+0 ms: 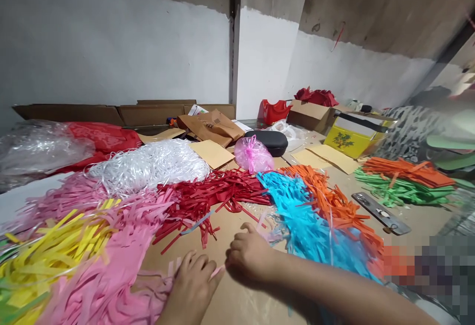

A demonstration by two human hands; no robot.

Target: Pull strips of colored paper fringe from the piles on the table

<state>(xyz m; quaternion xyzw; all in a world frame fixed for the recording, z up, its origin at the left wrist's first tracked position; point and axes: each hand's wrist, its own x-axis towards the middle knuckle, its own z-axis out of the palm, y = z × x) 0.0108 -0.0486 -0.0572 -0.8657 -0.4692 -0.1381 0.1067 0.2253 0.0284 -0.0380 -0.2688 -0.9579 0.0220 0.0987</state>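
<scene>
My left hand [191,285] lies flat at the bottom centre, its fingers resting on the edge of the pink paper strips [111,275]. Just to its right, my right hand [247,255] is curled into a loose fist on the brown cardboard surface [222,238], with a thin pink strip under its fingers; whether it grips the strip is unclear. Red paper strips [208,199] lie just beyond both hands. Blue paper strips [308,221] run along the right forearm.
Yellow strips [52,251], white shredded strips [148,164], orange strips [334,201] and a green and orange pile [404,181] cover the table. A metal ruler [380,212], a pink bag [254,156], a black case [272,142], a yellow box [354,134] and cardboard boxes [309,115] stand behind.
</scene>
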